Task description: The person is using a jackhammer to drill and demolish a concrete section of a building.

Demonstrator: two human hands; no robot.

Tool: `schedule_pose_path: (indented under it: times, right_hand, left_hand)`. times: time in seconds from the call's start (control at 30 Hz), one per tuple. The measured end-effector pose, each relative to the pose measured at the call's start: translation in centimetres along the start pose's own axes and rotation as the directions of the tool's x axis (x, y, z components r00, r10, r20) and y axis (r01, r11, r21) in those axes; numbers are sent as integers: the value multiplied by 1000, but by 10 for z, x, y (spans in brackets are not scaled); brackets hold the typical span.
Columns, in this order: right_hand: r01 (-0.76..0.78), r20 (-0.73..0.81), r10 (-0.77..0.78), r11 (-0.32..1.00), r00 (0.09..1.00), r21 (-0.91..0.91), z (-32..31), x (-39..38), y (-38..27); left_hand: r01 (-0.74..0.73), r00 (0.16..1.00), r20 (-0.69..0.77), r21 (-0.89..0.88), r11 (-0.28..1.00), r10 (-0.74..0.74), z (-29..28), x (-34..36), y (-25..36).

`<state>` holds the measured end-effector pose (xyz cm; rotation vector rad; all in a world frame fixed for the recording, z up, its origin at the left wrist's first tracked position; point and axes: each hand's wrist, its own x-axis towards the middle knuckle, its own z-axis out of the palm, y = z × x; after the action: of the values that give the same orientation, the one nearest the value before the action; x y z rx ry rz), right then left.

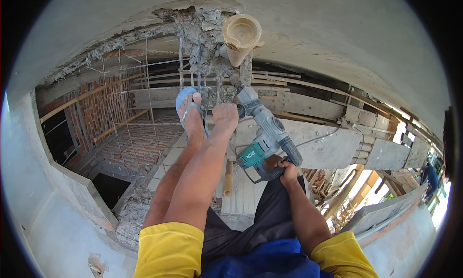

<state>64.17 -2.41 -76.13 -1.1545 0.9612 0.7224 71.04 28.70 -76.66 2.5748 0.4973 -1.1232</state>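
A grey and teal demolition hammer [264,128] slants up and leftward in front of me. My left hand [225,116] is closed round its side handle, near the front end. Lower down, my right hand [289,174] grips the rear handle. The hammer's chuck [236,81] points at a broken concrete edge [202,30] with exposed steel bars; the tip of the bit is hard to make out against the rubble. Just beyond the chuck stands a tan plastic pipe [238,56] with a wide socket end.
My foot in a blue flip-flop [185,96] rests beside the broken concrete. Thin rebar [148,85] crosses an opening at left, with brickwork below. Planks [308,102] and a power cord [318,138] lie to the right. Another person [429,179] is at far right.
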Motion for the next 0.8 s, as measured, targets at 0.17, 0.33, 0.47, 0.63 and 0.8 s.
schedule_pose_path:
  times: [0.17, 0.33, 0.47, 0.63, 0.8]
  right_hand:
    - [-33, 15, 32, 999, 999, 39, -4, 7, -11]
    - [-47, 17, 47, 999, 999, 18, -2, -5, -3]
    - [26, -39, -25, 999, 999, 20, -4, 0, 1]
    - [10, -7, -10, 1000, 1000, -27, 7, -5, -4]
    - [10, -29, -10, 1000, 1000, 17, 3, -4, -9]
  left_hand:
    - [-37, 999, 11, 69, 997, 36, -4, 4, 0]
    - [-41, 999, -9, 77, 996, 42, -6, 12, -3]
    - [-46, 999, -9, 84, 995, 47, -7, 10, 14]
    - [-48, 999, 3, 134, 990, 48, -11, 7, 2]
    - [-21, 999, 48, 126, 992, 15, -16, 7, 11]
